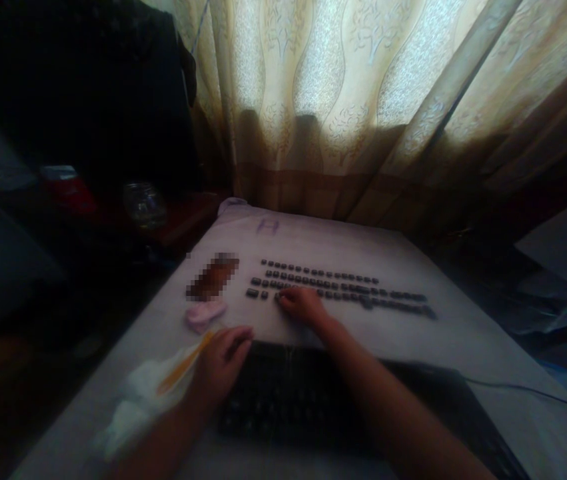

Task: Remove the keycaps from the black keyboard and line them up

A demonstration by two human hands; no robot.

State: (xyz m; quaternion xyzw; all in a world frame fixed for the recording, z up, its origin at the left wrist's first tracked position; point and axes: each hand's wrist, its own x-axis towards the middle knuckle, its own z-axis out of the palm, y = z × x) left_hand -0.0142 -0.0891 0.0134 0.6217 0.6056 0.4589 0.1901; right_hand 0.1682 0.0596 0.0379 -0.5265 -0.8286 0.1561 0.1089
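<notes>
Right hand (303, 303) has its fingers pinched on a keycap (279, 298) in the loose keycap rows (338, 288) on the worktop (453, 327). Left hand (223, 363), fingers curled together, rests on the bare keyboard (293, 400). Nothing's readable, too blurry.

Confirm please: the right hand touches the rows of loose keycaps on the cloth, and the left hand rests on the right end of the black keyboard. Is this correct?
Not quite. In the head view the left hand rests on the left end of the black keyboard, not the right end. The right hand does touch the rows of loose keycaps on the cloth.
</notes>
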